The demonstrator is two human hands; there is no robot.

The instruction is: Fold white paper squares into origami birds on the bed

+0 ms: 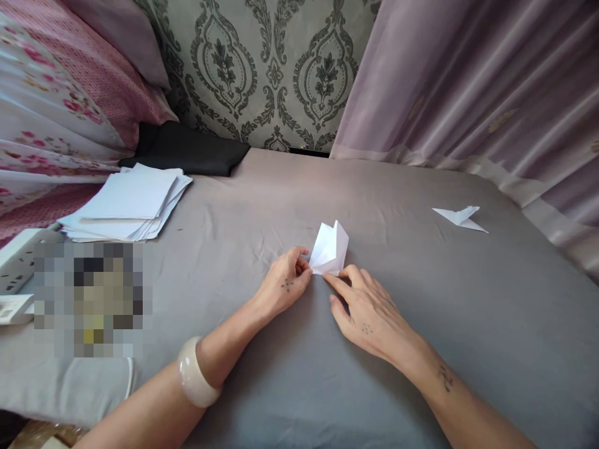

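Note:
A small folded sheet of white paper lies on the grey cloth in the middle of the view, its upper flaps standing partly up. My left hand pinches the paper's lower left corner between thumb and forefinger, the other fingers curled. My right hand rests at the lower right of the paper. Its forefinger presses on the bottom edge, the thumb is held apart, and the other fingers are stretched out. A pale bangle circles my left forearm.
A stack of white paper lies at the left, before a folded black cloth. A folded paper shape sits at the right. A white power strip is at the left edge, beside a blurred-out patch. Pink curtains hang behind.

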